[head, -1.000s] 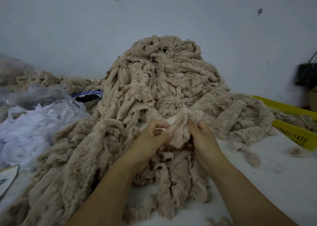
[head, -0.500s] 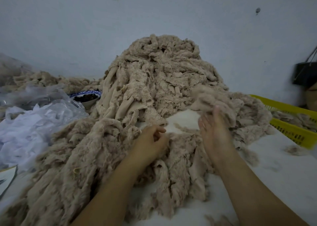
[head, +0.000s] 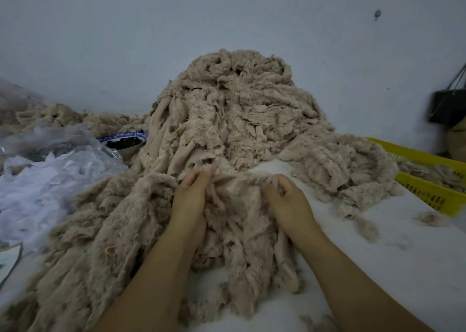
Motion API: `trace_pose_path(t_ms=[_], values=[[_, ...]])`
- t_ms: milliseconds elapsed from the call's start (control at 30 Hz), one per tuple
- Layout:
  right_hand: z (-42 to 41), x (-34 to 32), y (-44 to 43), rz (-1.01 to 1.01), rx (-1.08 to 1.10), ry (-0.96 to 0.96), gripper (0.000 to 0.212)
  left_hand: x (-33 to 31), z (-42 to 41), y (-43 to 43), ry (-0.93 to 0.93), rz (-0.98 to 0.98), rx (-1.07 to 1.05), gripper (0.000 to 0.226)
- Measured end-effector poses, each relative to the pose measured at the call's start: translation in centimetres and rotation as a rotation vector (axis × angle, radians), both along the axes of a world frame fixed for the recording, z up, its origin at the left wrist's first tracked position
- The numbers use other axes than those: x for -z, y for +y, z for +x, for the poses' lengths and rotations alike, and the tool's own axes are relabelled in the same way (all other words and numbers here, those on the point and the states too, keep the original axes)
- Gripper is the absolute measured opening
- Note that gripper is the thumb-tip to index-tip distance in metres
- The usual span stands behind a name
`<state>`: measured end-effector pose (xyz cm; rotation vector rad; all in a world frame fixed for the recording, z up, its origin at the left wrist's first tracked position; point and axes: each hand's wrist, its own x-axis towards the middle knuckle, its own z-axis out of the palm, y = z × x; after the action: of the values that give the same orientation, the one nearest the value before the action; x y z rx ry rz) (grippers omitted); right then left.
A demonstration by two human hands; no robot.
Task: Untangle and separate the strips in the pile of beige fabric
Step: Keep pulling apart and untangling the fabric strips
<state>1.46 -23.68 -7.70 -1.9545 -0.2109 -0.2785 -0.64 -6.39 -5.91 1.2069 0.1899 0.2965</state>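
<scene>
Back at the pile of beige fabric on the bench after a toss onto the right-hand heap. Pinching a fresh strip with the left grip, curling the right grip closed round the same strip. Probably starting another separation.

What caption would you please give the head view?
Left hand and right hand hold fuzzy beige fabric strips before the tall pile.

Dim, bluish, soft light; wide-angle edge distortion.
</scene>
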Motion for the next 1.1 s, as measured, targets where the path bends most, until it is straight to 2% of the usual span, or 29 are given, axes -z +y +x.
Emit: trace_pose_path(t_ms=[33,67,167,267,333,367,400,433,500,567,633,700,767,833,867,933,1000,1067,1100], values=[[-0.2,-0.4,0.1,0.096,0.014,-0.003,0.035,-0.1,0.0,0.0,-0.010,-0.007,0.008,0.018],[-0.4,-0.6,0.1,0.174,0.002,-0.002,0.034,0.0,0.0,-0.1,-0.016,0.072,-0.014,0.020],[-0.7,-0.8,0.2,0.363,-0.109,0.058,0.020,0.4,0.0,-0.8,-0.111,0.408,-0.047,0.020],[-0.8,-0.5,0.6,0.332,-0.152,0.064,0.022,1.4,0.0,-1.8,-0.202,0.703,0.192,0.021],[-0.6,-0.6,0.8,0.317,-0.146,0.044,0.022,2.3,0.5,-2.0,-0.183,0.971,0.179,0.014],[-0.4,-0.6,0.7,0.342,-0.129,0.033,0.022,2.5,0.9,-1.8,-0.122,1.004,0.111,0.014],[-0.2,-0.7,0.6,0.383,-0.099,0.028,0.021,2.5,1.3,-1.3,-0.039,0.943,0.031,0.019],[0.1,-0.7,0.5,0.423,-0.062,0.031,0.018,2.2,1.6,-0.9,0.042,0.787,-0.054,0.029],[0.2,-0.7,0.5,0.461,-0.048,0.043,0.015,1.7,2.3,-0.1,0.151,0.328,-0.146,0.042],[0.2,-0.5,1.1,0.415,-0.070,0.048,0.030,1.3,2.4,0.0,0.182,-0.080,-0.142,0.043],[0.0,-0.5,1.7,0.432,-0.050,0.044,0.043,1.1,2.1,-0.1,0.171,-0.285,-0.131,0.041],[0.1,-0.6,1.7,0.503,-0.032,0.073,0.051,0.8,1.8,0.0,0.163,-0.390,-0.091,0.027],[0.3,-0.5,1.3,0.550,-0.019,0.139,0.056,0.3,1.5,0.0,0.158,-0.505,-0.018,0.025],[0.3,-0.3,0.9,0.589,-0.017,0.186,0.049,0.0,1.3,-0.1,0.140,-0.530,0.034,0.027],[0.2,-0.3,0.8,0.595,-0.037,0.211,0.039,-0.1,1.2,-0.1,0.135,-0.515,0.044,0.028],[0.1,-0.1,0.7,0.527,-0.082,0.234,0.023,-0.1,1.1,0.0,0.093,-0.456,0.040,0.025],[0.1,0.1,0.6,0.357,-0.105,0.177,0.022,0.0,0.9,0.1,0.041,-0.403,0.057,0.021],[-0.3,0.1,0.8,0.276,-0.140,0.124,0.022,-0.1,0.5,-0.2,0.011,-0.349,0.111,0.024],[-0.5,0.1,1.0,0.250,-0.166,0.107,0.029,-0.2,0.3,-0.5,0.004,-0.301,0.139,0.027]])
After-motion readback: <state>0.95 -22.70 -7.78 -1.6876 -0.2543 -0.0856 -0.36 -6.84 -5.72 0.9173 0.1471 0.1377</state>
